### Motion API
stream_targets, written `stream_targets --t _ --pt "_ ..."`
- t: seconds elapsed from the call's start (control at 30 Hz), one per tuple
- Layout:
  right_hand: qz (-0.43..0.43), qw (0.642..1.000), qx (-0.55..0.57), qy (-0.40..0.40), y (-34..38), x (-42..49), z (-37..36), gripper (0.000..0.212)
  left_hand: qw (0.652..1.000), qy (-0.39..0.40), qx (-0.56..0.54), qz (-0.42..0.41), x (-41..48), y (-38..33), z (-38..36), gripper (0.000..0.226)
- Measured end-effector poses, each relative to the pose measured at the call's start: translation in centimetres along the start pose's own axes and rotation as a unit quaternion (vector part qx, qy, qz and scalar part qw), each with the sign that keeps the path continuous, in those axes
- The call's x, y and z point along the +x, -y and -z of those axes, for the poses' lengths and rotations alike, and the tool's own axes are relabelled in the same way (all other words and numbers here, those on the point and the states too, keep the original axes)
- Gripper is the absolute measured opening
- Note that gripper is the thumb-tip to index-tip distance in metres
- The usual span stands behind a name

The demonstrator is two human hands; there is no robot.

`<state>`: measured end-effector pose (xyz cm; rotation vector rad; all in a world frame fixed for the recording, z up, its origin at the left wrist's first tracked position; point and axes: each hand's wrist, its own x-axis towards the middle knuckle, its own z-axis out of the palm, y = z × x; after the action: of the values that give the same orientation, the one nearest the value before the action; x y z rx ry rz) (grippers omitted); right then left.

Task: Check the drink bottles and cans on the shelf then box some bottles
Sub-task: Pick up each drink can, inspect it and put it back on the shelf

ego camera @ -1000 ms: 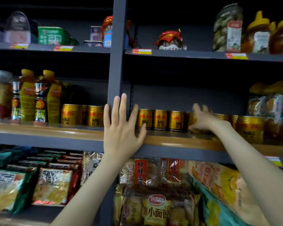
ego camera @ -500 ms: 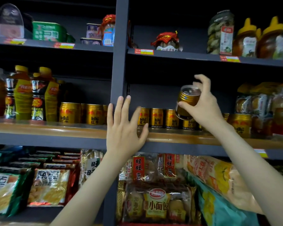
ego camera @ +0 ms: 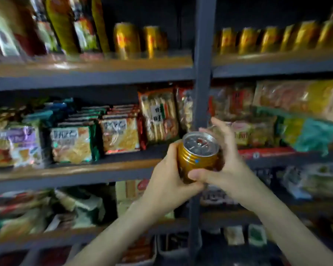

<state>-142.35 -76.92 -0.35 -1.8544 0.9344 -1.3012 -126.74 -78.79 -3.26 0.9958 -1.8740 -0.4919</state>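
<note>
Head view: a gold can (ego camera: 198,157) sits just right of centre in the frame, held in the air in front of the dark shelf post (ego camera: 202,73). It is tilted so its silver top and pull tab face the camera. The left hand (ego camera: 167,180) curls around the can's left side and underside. The right hand (ego camera: 229,169) grasps it from the right, with the thumb across the lower front and the fingers behind the far rim. Both hands are closed on this one can, and nothing supports it from below.

The main risk is a drop. The smooth metal wall could slip if one hand lets go to turn the can before the other has tightened, and a fall would dent it or hit the snack packets (ego camera: 119,134) on the shelf at mid left. The tilt raises a second risk: a finger catching the tab could lift it.

The frame is smeared, so any printed date or dent is unreadable here, and a hurried check could miss a fault.

The can's row of gold cans (ego camera: 267,40) stands close-packed at upper right, with the bottles (ego camera: 65,25) at upper left. A careless return could knock neighbouring cans over.
</note>
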Motion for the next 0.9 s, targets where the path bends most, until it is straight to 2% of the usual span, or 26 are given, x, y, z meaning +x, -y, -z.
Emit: stream_targets --t 0.1,0.2,0.3,0.33,0.4,0.5,0.57,0.63,0.73,0.83,0.9 --pt "-0.1 0.994 0.028 0.043 -3.3 -2.4 -5.0 0.072 0.996 0.039 -0.005 0.077 -4.9 3.3 1.3 0.073" --pt "-0.171 0.98 0.078 0.062 -5.3 -4.4 -8.7 0.062 0.984 0.062 -0.055 0.157 -8.6 5.2 2.5 0.063" --pt "-0.216 0.963 0.134 0.091 -6.4 -5.6 -10.9 0.053 0.95 0.075 -0.156 0.259 -10.9 6.2 3.7 0.05" --pt "-0.224 0.959 0.143 0.093 -6.6 -5.9 -11.4 0.051 0.927 0.077 -0.206 0.303 -11.4 6.5 4.0 0.05" --pt "-0.232 0.956 0.142 0.11 -7.0 -6.4 -12.2 0.054 0.859 0.072 -0.317 0.395 -12.1 6.9 4.7 0.057" --pt "-0.211 0.953 0.096 0.193 -7.6 -7.0 -12.8 0.074 0.766 0.052 -0.421 0.483 -12.8 7.0 5.4 0.059" --pt "-0.151 0.957 -0.023 0.245 -8.1 -7.1 -13.1 0.092 0.716 0.026 -0.477 0.509 -13.0 7.2 5.7 0.057" --pt "-0.08 0.953 -0.141 0.257 -8.5 -7.2 -13.6 0.102 0.687 0.018 -0.511 0.517 -13.1 7.4 6.0 0.055" --pt "-0.012 0.964 -0.156 0.217 -9.2 -7.2 -14.0 0.102 0.687 0.058 -0.514 0.511 -13.2 7.3 6.0 0.049" --pt "0.04 0.976 -0.134 0.166 -9.9 -6.9 -13.9 0.09 0.723 0.094 -0.459 0.507 -13.1 7.3 5.4 0.05" --pt "0.036 0.982 -0.124 0.138 -9.7 -6.8 -13.6 0.085 0.75 0.127 -0.388 0.521 -13.0 7.4 5.4 0.064"
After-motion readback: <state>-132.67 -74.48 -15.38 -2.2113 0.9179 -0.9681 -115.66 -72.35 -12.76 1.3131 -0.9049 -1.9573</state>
